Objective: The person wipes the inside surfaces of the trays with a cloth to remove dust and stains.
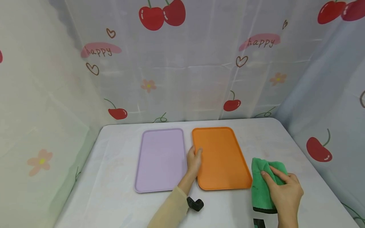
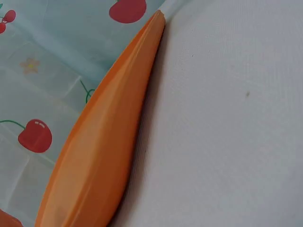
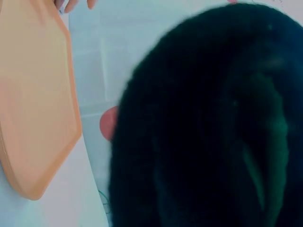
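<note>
Right hand (image 1: 286,190) closed on a bunched green cloth (image 1: 260,190), thumb and fingers pinching its upper part while the rest spreads below toward a black-edged hem, a person works at a white table (image 1: 99,190). Good handling here would seem to call for a firm pinch with enough fabric gathered under the fingertips, the loose hem left free to lie flat, and steady support from the other side. That support appears to come from the left hand (image 1: 194,161), its thumb over the left rim of an orange tray (image 1: 222,158) and its fingers at the outer edge; a light tray might well slide if let go. Cloth sits directly in the right hand's grip, just beside the tray's near right corner, though whether the two touch cannot be told. Tray lies to the right hand's left, between both hands. Beyond the left hand, a purple tray (image 1: 162,161) rests on the table's left half, and a cherry-printed curtain (image 1: 196,63) hangs behind the far edge
</note>
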`<state>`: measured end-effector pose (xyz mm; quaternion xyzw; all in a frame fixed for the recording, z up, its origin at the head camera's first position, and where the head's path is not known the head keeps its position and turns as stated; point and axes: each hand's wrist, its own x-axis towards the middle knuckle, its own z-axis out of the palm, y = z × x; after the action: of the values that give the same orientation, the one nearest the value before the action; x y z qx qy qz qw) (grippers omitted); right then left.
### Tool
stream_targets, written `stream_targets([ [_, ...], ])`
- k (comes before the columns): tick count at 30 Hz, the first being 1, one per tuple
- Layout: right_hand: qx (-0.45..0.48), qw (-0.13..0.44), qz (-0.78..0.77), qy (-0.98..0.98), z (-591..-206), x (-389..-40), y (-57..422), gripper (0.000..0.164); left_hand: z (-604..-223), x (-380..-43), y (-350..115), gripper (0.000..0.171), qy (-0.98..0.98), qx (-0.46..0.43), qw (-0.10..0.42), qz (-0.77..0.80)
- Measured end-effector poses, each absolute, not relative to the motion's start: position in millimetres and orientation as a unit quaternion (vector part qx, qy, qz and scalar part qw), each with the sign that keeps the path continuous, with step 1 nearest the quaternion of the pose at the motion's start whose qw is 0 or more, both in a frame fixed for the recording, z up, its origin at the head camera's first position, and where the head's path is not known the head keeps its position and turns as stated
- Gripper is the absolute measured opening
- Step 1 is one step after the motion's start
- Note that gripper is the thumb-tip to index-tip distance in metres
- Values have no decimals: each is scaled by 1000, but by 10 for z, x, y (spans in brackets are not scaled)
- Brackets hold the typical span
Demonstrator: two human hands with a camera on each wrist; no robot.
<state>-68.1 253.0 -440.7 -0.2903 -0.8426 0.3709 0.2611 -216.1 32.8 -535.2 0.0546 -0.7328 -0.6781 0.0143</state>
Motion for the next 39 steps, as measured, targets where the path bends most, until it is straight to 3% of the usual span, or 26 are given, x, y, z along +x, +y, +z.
stream_targets([
  [12, -288, 263, 372, -843, -4405, -680, 2521, 38, -4987, -1876, 119, 53, -700, 16, 28, -714],
  [39, -277, 244, 383, -846, -4368, -683, 2487, 38, -4878, -1900, -1524, 43, -645, 109, 147, -742],
])
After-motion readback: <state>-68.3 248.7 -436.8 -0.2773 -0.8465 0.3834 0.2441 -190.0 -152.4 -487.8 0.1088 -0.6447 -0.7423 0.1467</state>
